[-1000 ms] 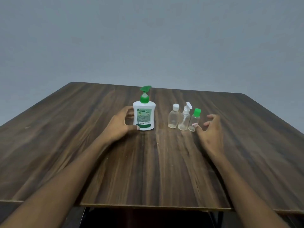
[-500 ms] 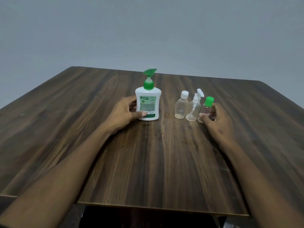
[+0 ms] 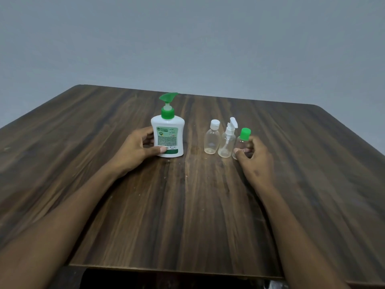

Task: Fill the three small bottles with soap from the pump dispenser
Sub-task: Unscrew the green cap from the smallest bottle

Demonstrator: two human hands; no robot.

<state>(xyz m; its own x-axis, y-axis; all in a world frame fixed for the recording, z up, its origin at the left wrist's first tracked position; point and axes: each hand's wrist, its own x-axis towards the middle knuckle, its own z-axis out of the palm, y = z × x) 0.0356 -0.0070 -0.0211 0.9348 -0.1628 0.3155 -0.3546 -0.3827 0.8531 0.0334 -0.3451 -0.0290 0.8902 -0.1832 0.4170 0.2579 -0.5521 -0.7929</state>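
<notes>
A white soap dispenser (image 3: 169, 134) with a green pump stands upright on the wooden table (image 3: 187, 205). My left hand (image 3: 135, 152) grips its lower body, thumb across the front label. To its right stand three small clear bottles in a row. One has a white cap (image 3: 212, 140), the middle one a white spray top (image 3: 227, 142), the right one a green cap (image 3: 242, 140). My right hand (image 3: 255, 158) holds the green-capped bottle between thumb and fingers. All three bottles look empty and stay capped.
The dark wood table reaches back to a plain grey wall (image 3: 187, 42). Its front edge (image 3: 177, 269) lies just below my forearms, and its right corner (image 3: 318, 106) is rounded. Nothing else stands on the table.
My right hand has moved forward and closed round the green-capped bottle. My left hand has tightened its hold on the dispenser. The camera has tilted, shifting the scene in view.
</notes>
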